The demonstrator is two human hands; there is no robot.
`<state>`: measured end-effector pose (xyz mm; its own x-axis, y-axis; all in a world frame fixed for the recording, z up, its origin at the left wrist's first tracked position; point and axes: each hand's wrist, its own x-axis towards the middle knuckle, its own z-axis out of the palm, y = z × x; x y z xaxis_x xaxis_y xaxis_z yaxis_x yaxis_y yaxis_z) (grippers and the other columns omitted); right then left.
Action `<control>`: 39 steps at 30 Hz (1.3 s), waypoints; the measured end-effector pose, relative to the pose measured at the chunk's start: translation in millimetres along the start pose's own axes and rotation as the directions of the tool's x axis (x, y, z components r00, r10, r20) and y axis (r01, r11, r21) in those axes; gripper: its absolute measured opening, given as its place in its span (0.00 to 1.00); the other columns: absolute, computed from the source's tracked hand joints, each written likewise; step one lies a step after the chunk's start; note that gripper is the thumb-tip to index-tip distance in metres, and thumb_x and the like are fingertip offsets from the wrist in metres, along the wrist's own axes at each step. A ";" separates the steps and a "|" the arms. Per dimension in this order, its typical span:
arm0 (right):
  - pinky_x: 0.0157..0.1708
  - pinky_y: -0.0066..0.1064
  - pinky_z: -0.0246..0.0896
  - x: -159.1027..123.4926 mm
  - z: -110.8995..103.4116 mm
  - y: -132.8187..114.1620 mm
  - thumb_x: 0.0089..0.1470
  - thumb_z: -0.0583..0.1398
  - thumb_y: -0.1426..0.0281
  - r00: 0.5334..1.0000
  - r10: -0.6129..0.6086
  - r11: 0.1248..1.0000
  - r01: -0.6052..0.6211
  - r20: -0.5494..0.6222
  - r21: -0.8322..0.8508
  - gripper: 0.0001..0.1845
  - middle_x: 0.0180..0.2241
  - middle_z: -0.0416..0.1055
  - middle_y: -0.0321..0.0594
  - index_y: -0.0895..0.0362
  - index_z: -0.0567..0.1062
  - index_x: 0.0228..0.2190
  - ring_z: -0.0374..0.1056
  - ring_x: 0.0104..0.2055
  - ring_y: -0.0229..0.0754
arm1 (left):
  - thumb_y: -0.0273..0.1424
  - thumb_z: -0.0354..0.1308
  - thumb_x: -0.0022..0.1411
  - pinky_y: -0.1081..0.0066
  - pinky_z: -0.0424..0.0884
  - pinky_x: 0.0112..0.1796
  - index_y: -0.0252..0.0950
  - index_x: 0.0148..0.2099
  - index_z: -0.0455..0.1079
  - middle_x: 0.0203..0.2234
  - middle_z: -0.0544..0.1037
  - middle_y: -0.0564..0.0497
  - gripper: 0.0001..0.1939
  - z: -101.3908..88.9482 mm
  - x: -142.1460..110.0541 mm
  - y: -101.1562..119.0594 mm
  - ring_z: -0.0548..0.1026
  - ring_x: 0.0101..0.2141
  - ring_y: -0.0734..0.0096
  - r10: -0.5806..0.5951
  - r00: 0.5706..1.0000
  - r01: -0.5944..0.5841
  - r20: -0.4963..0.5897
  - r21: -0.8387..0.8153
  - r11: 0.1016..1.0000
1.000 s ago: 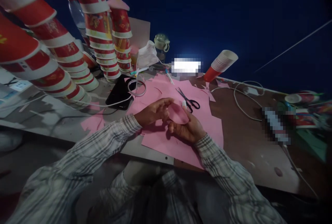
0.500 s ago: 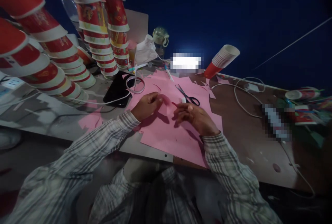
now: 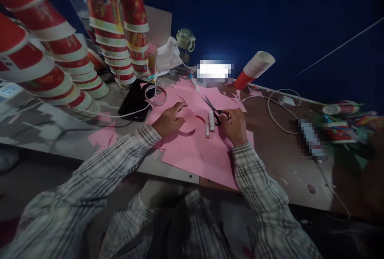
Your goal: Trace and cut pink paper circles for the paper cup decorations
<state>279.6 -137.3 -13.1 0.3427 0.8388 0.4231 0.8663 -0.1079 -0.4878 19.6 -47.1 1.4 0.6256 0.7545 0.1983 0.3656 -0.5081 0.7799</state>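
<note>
Between thumb and fingers, my left hand (image 3: 170, 120) has the left edge of a round piece of pink paper (image 3: 189, 121). My right hand (image 3: 235, 125) is closed at the black handles of the scissors (image 3: 211, 106), whose blades point away to the upper left. Just left of those handles lie a white glue stick or capped tube (image 3: 211, 120) and a marker with an orange end (image 3: 207, 130). A thin red curved strip (image 3: 201, 119) touches the area by the marker. All of these rest on large pink paper sheets (image 3: 192, 153).
Tall stacks of red and white paper cups (image 3: 111, 39) lean at the left. A black phone (image 3: 134, 101) and a white cable (image 3: 156, 94) lie left of the paper. Another cup stack (image 3: 254, 69) stands tilted at the back right, near a power strip (image 3: 312, 139).
My right hand has left the paper disc and moved right to the scissors' handles. The disc now lies lower and flatter at my left hand. The glue stick and marker have come into view.
</note>
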 end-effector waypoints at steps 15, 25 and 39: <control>0.29 0.34 0.60 -10.9 -23.1 -45.4 0.55 0.59 0.62 0.865 0.006 0.967 0.122 0.502 -0.223 0.29 0.32 0.79 0.43 0.58 0.70 0.58 0.73 0.31 0.49 | 0.25 0.50 0.63 0.64 0.69 0.57 0.29 0.60 0.66 0.56 0.74 0.40 0.23 4.4 0.5 -0.6 0.74 0.55 0.62 0.112 0.991 -0.116 0.076 0.051 0.992; 0.31 0.34 0.65 -17.6 -27.9 -34.7 0.61 0.54 0.63 0.999 -0.051 0.875 0.035 0.019 0.482 0.19 0.39 0.76 0.41 0.51 0.76 0.50 0.68 0.32 0.40 | 0.36 0.47 0.70 0.65 0.71 0.50 0.32 0.54 0.72 0.48 0.79 0.41 0.19 7.9 -1.4 0.0 0.77 0.47 0.63 0.080 0.994 -0.083 0.079 0.040 0.996; 0.29 0.34 0.61 -33.9 -17.1 -60.8 0.64 0.54 0.64 0.943 -0.320 0.859 0.249 0.089 0.448 0.17 0.26 0.73 0.40 0.58 0.81 0.38 0.67 0.28 0.40 | 0.36 0.44 0.70 0.64 0.66 0.52 0.35 0.52 0.69 0.47 0.78 0.45 0.17 2.2 -4.0 7.1 0.76 0.45 0.66 0.056 0.976 -0.046 0.209 -0.052 0.998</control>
<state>221.6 -168.3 15.2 0.0138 0.8733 0.4870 0.6660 0.3552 -0.6559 21.2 -54.6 4.8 0.7755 0.6211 0.1135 0.2995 -0.5202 0.7998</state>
